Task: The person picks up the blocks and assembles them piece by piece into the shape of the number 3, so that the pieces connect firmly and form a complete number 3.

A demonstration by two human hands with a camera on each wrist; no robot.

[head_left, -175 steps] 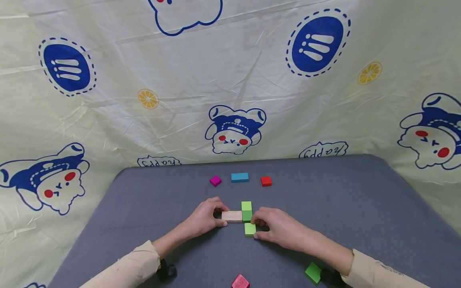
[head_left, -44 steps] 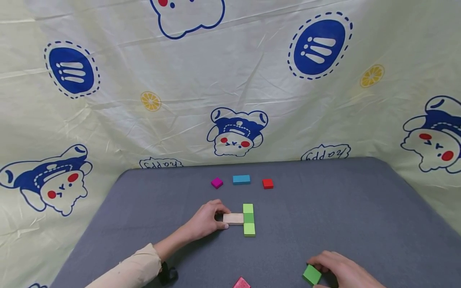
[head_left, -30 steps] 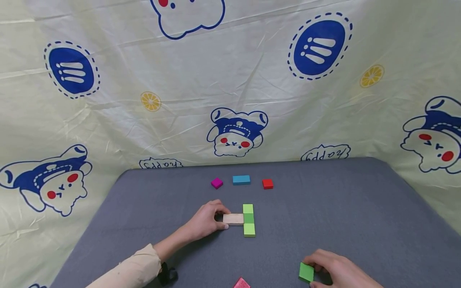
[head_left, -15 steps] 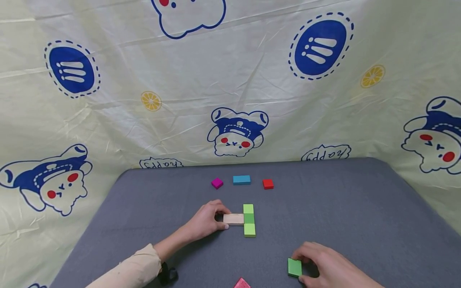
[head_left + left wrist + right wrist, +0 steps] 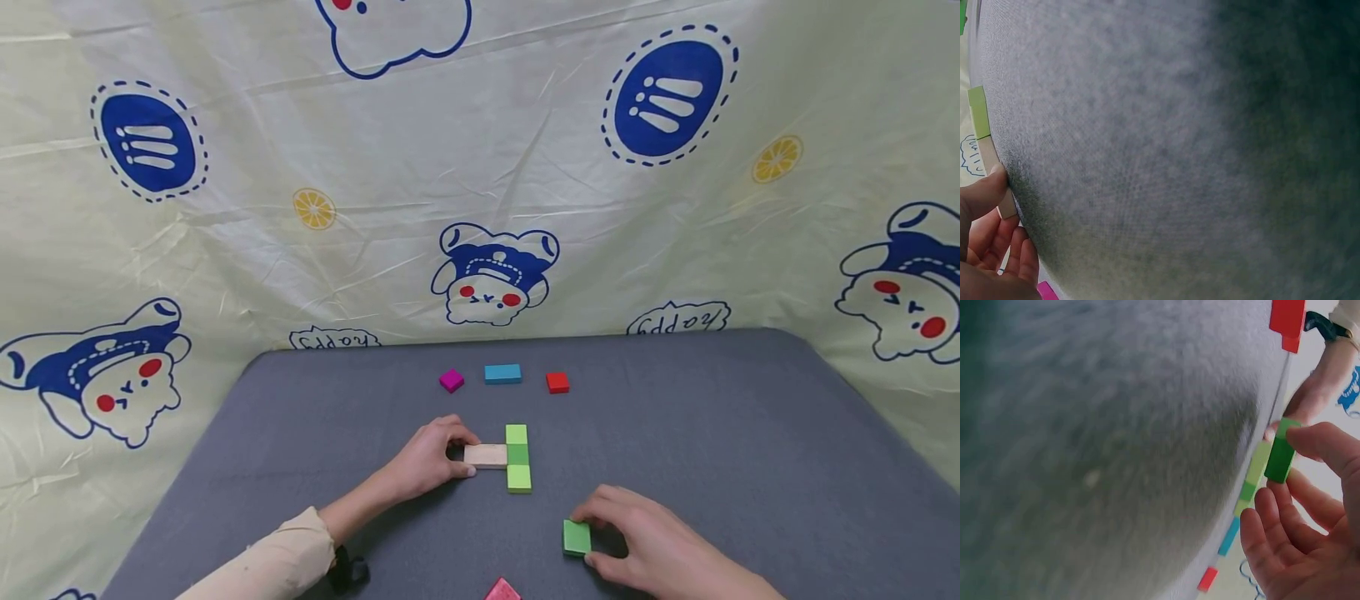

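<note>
My left hand [image 5: 426, 457] pinches the left end of a pale wooden block [image 5: 487, 456] lying on the table; in the left wrist view, thumb and fingers hold that block [image 5: 992, 156]. At its right end stands a column of three touching blocks: a light green block [image 5: 516, 433], a mid-green block [image 5: 517, 454] and another light green block [image 5: 519, 479]. Lower right, my right hand [image 5: 648, 546] pinches a green block [image 5: 577, 538] between thumb and fingers. The right wrist view shows this green block [image 5: 1280, 456] gripped near the column; whether it touches the cloth, I cannot tell.
Farther back on the grey cloth [image 5: 712, 433] lie a magenta block [image 5: 452, 381], a blue block [image 5: 502, 374] and a red block [image 5: 557, 382]. A pinkish-red block [image 5: 502, 590] is partly cut off at the bottom edge. Behind hangs a printed curtain [image 5: 375, 150].
My right hand left the column, took hold of the green block at lower right and has carried it left and away from me. The left hand keeps its hold on the wooden block.
</note>
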